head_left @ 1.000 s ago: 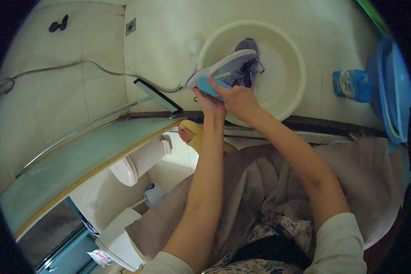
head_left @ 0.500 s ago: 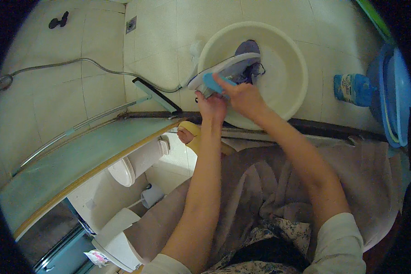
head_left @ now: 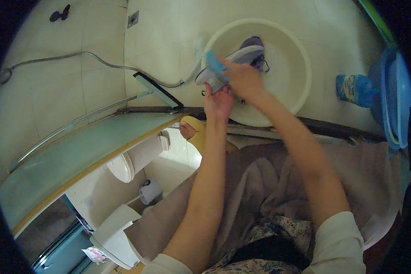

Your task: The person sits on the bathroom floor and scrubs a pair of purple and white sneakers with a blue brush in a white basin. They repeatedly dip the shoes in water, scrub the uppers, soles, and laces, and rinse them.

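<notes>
Over the left part of a cream basin (head_left: 304, 86), my left hand (head_left: 218, 104) holds a grey sneaker (head_left: 246, 55) with a pale sole, gripping its near side from below. A purple-grey part shows beyond the sole, inside the basin; I cannot tell whether it belongs to a second shoe. Dark laces hang on the sneaker's right side. My right hand (head_left: 245, 82) is closed on a light-blue brush (head_left: 213, 62), blurred by motion, which lies against the sole near its left end. The brush's bristles are hidden.
At right are a blue bottle (head_left: 354, 90) and blue tubs (head_left: 397, 100). A squeegee (head_left: 159, 89) and a shower hose (head_left: 100, 67) lie to the left. A glass door panel (head_left: 77, 146) and a dark sill edge border the near side. A yellow slipper (head_left: 194, 132) is below my left wrist.
The brush has moved up along the sole, to its far edge, with my right hand. My left hand and the sneaker have shifted slightly right.
</notes>
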Motion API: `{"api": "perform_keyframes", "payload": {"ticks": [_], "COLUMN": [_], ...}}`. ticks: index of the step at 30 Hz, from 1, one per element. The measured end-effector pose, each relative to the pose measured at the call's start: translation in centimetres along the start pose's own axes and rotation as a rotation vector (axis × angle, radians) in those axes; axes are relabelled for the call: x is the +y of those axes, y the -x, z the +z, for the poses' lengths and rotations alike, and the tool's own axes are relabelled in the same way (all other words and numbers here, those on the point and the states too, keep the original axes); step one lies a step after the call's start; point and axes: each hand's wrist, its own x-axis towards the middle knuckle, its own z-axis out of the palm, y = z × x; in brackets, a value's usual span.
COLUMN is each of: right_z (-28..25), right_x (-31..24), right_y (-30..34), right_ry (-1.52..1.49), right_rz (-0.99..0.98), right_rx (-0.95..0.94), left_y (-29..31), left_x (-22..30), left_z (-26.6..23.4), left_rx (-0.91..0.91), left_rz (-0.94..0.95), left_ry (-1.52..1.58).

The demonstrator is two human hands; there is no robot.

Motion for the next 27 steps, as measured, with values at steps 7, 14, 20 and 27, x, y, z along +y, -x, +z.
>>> {"api": "perform_keyframes", "payload": {"ticks": [7, 14, 20, 27], "right_z": [-0.2, -0.5, -0.3, -0.9], "right_x": [0.6, 2.7, 0.8, 3.0], "right_y": [1.7, 1.8, 1.4, 0.6], "right_ry": [0.028, 0.182, 0.25, 0.163], "right_rz": [-0.008, -0.097, -0.207, -0.113], "right_rx": [-0.054, -0.061, -0.108, 0.004], "left_y": [1.2, 0.2, 0.2, -0.7], "left_x": [-1.1, 0.3, 0.9, 1.0], "left_z": [0.6, 0.1, 0.0, 0.2], "left_rx": [-0.029, 0.034, 0.009, 0.009], "left_rz": [0.044, 0.011, 0.02, 0.05], "left_ry": [-0.089, -0.098, -0.066, -0.102]}}
